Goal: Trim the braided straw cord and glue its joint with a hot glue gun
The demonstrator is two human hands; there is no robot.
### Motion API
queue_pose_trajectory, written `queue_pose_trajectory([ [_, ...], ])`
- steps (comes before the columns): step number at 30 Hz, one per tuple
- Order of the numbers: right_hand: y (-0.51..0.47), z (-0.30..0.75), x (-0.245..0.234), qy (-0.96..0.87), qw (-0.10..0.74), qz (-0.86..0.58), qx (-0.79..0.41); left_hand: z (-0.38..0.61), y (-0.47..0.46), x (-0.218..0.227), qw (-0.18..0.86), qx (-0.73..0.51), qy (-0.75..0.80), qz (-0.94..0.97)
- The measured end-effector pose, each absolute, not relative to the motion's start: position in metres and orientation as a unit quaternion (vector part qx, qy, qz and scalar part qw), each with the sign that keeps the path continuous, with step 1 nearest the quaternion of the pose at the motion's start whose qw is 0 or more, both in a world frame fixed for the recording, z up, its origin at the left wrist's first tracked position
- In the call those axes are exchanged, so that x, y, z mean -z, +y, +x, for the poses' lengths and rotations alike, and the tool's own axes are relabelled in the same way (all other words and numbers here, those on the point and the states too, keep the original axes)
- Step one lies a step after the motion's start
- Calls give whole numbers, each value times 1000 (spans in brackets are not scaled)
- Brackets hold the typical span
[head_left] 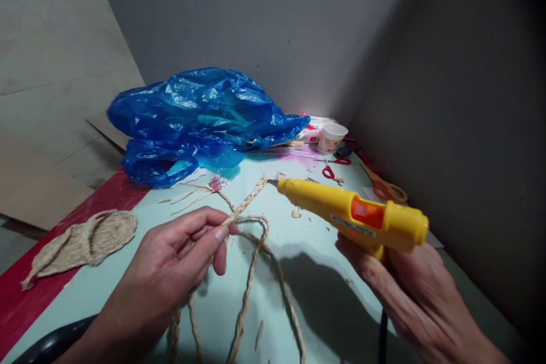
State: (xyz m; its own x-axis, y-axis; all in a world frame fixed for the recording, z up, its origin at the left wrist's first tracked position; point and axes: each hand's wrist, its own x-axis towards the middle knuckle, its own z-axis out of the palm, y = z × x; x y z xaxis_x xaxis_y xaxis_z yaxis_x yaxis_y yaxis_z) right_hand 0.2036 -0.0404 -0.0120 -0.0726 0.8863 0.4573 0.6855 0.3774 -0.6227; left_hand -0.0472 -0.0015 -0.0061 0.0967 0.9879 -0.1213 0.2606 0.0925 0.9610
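Observation:
Between the thumb and fingers of my left hand (183,256) is a braided straw cord (251,196), its free end pointing up and away. My right hand (405,284) is wrapped round the handle of a yellow hot glue gun (341,210). The gun's nozzle is at the tip of the cord; whether they touch I cannot tell. Lengths of the cord (245,301) loop and trail down over the table below my left hand. A pink binder clip (215,184) sits on a strand just beyond it.
A woven straw slipper (91,239) lies at the left on a red strip. Behind are a blue plastic bag (200,114), a paper cup (332,137), red-handled scissors (328,172) and orange-handled scissors (384,185). Walls (264,23) stand behind and at the right. Straw scraps dot the table.

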Motion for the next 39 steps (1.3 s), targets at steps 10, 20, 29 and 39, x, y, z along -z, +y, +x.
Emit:
queue_pose_trajectory([
  [10,-30,206,23,-512,489,-522,-476,-76,23,-12,556,-519,475,442],
  [20,-46,185,4,-609,419,-503,-448,-52,18,12,675,-499,429,335],
  [29,-54,184,-7,-673,407,-441,-432,-46,15,19,674,-505,420,339],
  [39,-51,183,-3,-660,432,-400,-467,-35,3,18,692,-465,429,348],
])
